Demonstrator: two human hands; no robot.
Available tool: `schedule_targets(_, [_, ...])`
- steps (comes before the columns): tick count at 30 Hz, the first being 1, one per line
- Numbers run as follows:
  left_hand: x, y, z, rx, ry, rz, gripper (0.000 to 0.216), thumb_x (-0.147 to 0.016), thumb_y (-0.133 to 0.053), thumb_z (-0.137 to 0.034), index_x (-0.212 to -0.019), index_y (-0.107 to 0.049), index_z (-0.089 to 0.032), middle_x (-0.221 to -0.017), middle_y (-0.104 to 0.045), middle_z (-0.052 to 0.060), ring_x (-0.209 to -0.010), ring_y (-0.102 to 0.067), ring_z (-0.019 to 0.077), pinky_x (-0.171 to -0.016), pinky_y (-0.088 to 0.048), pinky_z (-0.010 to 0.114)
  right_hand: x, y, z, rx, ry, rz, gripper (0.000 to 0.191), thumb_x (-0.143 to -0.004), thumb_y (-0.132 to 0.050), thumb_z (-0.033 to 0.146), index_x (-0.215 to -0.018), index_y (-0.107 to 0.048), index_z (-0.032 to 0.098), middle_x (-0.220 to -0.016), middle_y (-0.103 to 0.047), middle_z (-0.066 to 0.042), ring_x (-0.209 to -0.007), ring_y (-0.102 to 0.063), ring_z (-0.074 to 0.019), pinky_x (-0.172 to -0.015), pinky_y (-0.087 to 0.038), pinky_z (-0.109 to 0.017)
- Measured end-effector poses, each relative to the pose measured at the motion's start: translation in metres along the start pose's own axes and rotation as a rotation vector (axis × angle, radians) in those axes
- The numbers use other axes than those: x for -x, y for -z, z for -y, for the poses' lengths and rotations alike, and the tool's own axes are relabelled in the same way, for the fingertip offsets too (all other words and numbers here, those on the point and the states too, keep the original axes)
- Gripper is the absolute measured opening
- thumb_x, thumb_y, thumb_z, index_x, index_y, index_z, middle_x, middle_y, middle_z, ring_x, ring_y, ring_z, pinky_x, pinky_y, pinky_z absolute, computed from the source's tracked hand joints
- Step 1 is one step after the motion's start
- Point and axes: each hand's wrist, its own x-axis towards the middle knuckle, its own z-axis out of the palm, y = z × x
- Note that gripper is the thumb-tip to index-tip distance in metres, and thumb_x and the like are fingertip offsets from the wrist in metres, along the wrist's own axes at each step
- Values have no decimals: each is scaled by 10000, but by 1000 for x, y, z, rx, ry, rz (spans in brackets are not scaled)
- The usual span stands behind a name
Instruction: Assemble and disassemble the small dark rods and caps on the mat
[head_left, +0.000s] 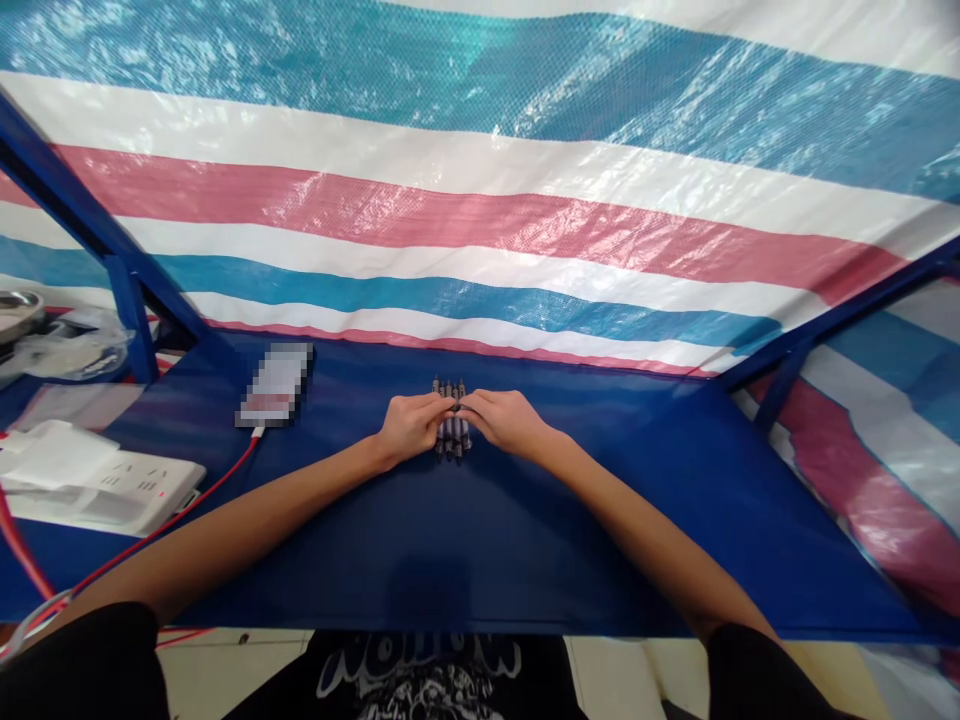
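A small bundle of slim, pen-like sticks [453, 432] lies on the blue table, side by side, with dark ends and paler, greyish middles. My left hand [411, 428] reaches in from the left, its thumb and fingers pinched together over the upper part of the bundle. From the right, my right hand [504, 418] meets it there, fingertips closed in the same way. Both sets of fingertips nearly touch around a tiny dark thing, too small to make out. The fingers hide part of the sticks.
On the blue table [330, 560], a phone [277, 384] with blurred screen lies left, a red cable [225, 480] plugged in. A white power strip [142, 485] sits further left. Striped sheeting [480, 220] hangs behind, and blue metal struts [135, 310] flank the table.
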Motion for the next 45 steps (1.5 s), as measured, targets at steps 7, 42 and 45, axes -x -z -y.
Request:
schedule_targets(7, [-1, 1, -2, -68, -24, 1, 200, -934, -469, -218, -916, -658, -158, -661, -645, 4, -561, -577, 86, -535, -405, 199, -2, 9, 0, -243, -54, -24, 235, -959, -442, 292, -1014, -630, 162, -881, -653, -72, -762, -594, -154, -691, -427, -248])
schedule_targets(42, [0, -3, 3, 54, 192, 92, 270, -953, -449, -288, -944, -684, -155, -786, -701, 39, -682, -643, 119, -610, -450, 215, -6, 16, -11, -474, -248, -141, 150, -850, -591, 297, -816, -650, 164, -810, -665, -46, -704, -575, -146, -681, -428, -261])
schedule_targets(45, [0, -4, 2, 36, 174, 69, 254, -947, -468, -287, -925, -686, -159, -752, -692, 32, -662, -635, 116, -593, -447, 213, -6, 16, -9, -465, -251, -155, 88, -825, -601, 229, -783, -635, 160, -788, -656, -42, -686, -561, -141, -668, -419, -259])
